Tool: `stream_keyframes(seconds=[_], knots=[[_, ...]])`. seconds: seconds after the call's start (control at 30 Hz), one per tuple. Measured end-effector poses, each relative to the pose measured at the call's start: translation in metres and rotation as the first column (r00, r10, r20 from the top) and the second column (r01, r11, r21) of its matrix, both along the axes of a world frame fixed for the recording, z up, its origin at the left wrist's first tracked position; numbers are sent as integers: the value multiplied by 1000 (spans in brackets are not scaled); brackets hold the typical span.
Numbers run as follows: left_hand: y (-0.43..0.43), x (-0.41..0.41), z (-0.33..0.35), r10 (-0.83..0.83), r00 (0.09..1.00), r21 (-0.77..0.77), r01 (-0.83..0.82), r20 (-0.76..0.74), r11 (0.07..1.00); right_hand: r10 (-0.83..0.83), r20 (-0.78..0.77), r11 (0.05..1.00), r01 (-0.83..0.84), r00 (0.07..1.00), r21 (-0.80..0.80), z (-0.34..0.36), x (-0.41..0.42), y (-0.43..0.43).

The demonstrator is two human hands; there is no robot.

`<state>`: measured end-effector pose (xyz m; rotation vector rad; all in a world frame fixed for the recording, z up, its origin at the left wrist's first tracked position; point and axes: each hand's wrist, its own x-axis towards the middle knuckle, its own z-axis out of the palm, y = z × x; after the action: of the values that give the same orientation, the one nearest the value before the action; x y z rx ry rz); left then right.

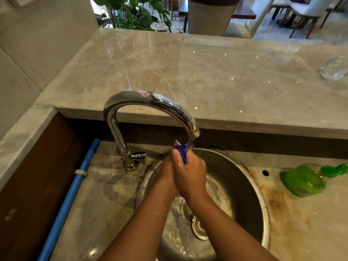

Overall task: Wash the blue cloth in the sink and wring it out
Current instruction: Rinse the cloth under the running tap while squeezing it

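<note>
Cloth count: one blue cloth [183, 150], bunched, poking up between two hands, sitting right under spout, above sink bowl. Left hand [166, 174] and right hand [190, 172] pressing together, grip of each clamping on cloth. One chrome tap [150, 102] arching over, water falling onto cloth. One round steel sink [244, 178], glistening wet. One green bottle [303, 180] lying on stained marble worktop [113, 185] at right. One blue pipe [71, 196] running along left. One blurred glass [334, 67] sitting on raised ledge [207, 72]. Plant [131, 14] and chairs [308, 14] showing beyond.
</note>
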<state>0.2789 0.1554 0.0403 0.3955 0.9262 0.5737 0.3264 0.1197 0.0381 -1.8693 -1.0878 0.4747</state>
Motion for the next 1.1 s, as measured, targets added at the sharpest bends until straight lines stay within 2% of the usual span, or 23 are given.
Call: stream_keyframes(seconds=[0.07, 0.1, 0.23, 0.33, 0.43, 0.5, 0.57, 0.6, 0.67, 0.73, 0.83, 0.9, 0.97, 1.03, 1.1], knots=[[-1, 2, -4, 20, 999, -20, -19, 50, 1000, -29, 80, 998, 34, 996, -53, -9, 16, 10], [0, 1, -6, 24, 1000, 2, -24, 16, 1000, -56, 58, 995, 61, 997, -77, -14, 25, 14], [1, -5, -9, 38, 998, 140, -32, -43, 990, -183, -155, 980, 168, 971, -107, -25, 46, 20], [12, -9, -7, 111, 993, 144, -105, -33, 984, -204, -239, 976, 217, 949, 26, -9, 43, 11], [15, -12, -2, 127, 989, 94, -121, -69, 988, 2, -225, 998, 13, 974, 66, 9, 11, -3], [6, -8, 0, 87, 995, 54, -85, -38, 995, 96, -70, 995, -95, 993, 20, 9, -5, -4], [-4, -2, 1, 91, 996, 4, -90, -18, 996, 45, 60, 998, -42, 997, -51, 1, 3, 5], [-6, -1, -2, 66, 997, 24, -65, -29, 998, 7, 64, 995, 0, 998, -99, -5, 14, 9], [-12, -1, -5, 52, 996, 84, -46, -74, 995, -63, 8, 981, 63, 998, -182, -19, 36, 15], [-17, -4, -9, 13, 999, 146, -7, -43, 989, -136, -58, 971, 121, 989, -207, -32, 50, 15], [-15, -9, -8, 12, 1000, 238, -8, -15, 971, -223, -205, 974, 210, 953, -82, -26, 50, 5], [-3, -10, -8, 120, 992, 206, -108, -46, 973, -192, -294, 979, 206, 936, 15, -13, 41, -3], [7, -10, -8, 172, 977, 169, -149, -125, 974, -78, -313, 993, 102, 947, 60, -1, 19, -12], [8, -6, -9, 131, 982, 101, -118, -136, 988, 21, -230, 999, -9, 973, 50, 3, -1, -16], [1, -1, -5, 96, 995, -26, -97, -33, 995, 18, -89, 1000, -17, 996, 14, 0, -4, -9]])
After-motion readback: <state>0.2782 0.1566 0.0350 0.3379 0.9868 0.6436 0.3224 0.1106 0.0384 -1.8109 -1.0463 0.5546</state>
